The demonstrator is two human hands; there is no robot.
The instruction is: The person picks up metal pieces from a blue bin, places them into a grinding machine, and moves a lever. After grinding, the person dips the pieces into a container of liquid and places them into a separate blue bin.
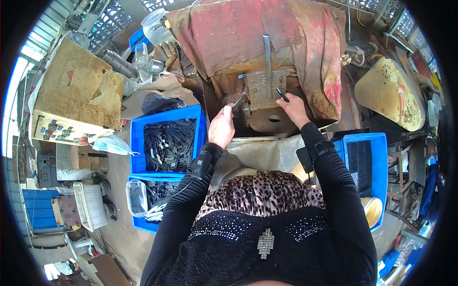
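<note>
My left hand point(222, 127) is closed on a thin metal piece point(239, 99) that points up and to the right. Between the fingers of my right hand point(294, 108) is a small dark strip with a bright tip point(281, 93), near the right edge of a wet, grimy metal block point(264, 89). An upright metal rod point(267, 52) rises behind that block. Below it lies a brown round plate point(271, 125) with a dark hole. A stained red cloth point(248, 31) drapes over the machine behind and down its right side. The exact kind of either held piece is too small to tell.
At left, a blue bin point(200, 138) holds loose black flat parts point(167, 143); another blue bin point(143, 224) stands nearer. To the right, a blue bin point(379, 143) contains stacked black pieces point(360, 164). A stained control box point(78, 86) stands far left.
</note>
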